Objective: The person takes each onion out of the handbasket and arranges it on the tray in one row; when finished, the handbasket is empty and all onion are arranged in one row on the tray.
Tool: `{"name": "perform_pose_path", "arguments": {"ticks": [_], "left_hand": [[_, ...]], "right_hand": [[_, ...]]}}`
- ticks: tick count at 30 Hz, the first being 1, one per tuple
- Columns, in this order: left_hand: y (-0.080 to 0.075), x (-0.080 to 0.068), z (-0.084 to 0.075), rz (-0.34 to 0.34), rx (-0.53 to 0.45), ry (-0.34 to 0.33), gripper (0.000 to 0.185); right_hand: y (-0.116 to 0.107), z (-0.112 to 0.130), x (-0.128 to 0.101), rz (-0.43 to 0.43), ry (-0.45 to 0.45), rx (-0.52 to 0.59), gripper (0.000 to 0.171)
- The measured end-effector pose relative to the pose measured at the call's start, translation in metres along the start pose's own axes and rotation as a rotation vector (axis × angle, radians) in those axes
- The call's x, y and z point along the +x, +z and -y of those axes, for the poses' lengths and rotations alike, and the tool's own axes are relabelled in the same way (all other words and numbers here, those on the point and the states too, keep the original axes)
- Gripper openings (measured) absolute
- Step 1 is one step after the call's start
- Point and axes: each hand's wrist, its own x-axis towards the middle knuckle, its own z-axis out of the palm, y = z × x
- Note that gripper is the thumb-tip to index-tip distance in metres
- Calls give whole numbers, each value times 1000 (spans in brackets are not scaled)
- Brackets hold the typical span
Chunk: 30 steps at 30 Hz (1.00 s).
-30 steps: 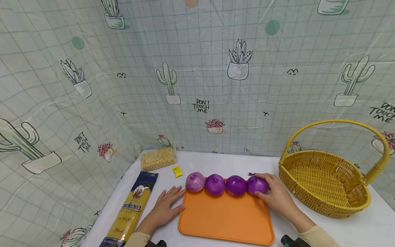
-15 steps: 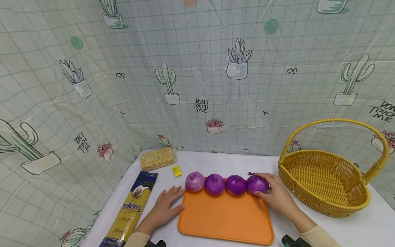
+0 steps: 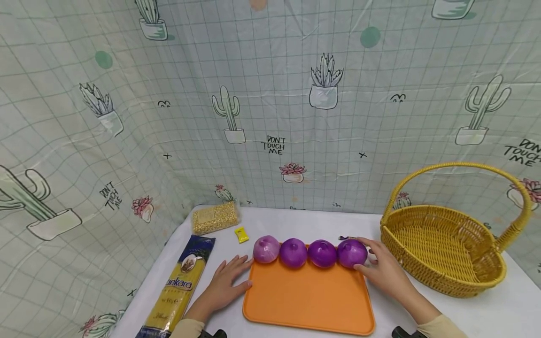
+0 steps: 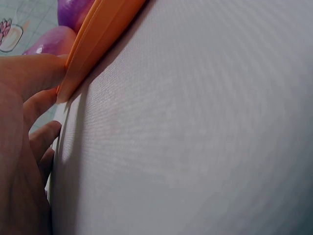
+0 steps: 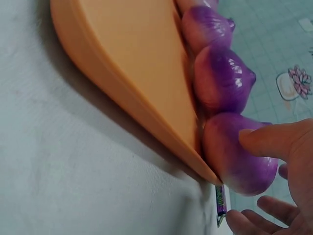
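Several purple onions stand in a row along the far edge of an orange tray (image 3: pixel 308 300); the leftmost onion (image 3: pixel 266 249) is the palest. At the tray's left edge lies my left hand (image 3: pixel 226 284), its thumb and fingertips touching the rim, as the left wrist view also shows. Beside the rightmost onion (image 3: pixel 352 253) is my right hand (image 3: pixel 384 270). Its thumb and fingers are spread loosely around that onion's right side, not curled round it. In the right wrist view the thumb overlaps the onion (image 5: pixel 239 156); whether it touches is unclear.
Left of the tray lie a spaghetti pack (image 3: pixel 179 286), a bag of yellow kernels (image 3: pixel 215 217) and a small yellow packet (image 3: pixel 242 234). A wicker basket (image 3: pixel 444 253) with a tall handle stands at the right. Behind the rightmost onion is a small dark wrapper (image 3: pixel 346 238).
My right hand has loosened from the rightmost onion and drawn slightly right, its fingers spreading. The onions and tray stay put, and the left hand has not moved.
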Motion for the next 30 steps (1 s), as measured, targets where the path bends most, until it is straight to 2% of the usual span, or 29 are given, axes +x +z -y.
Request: {"name": "perform_pose_path", "arguments": {"ticks": [17, 30], "left_hand": [[1, 2, 0, 6, 11, -15, 60], [3, 3, 2, -1, -17, -31, 62]], "right_hand": [[-15, -18, -28, 18, 61, 6, 71], [-30, -27, -58, 76, 121, -75, 68]]}}
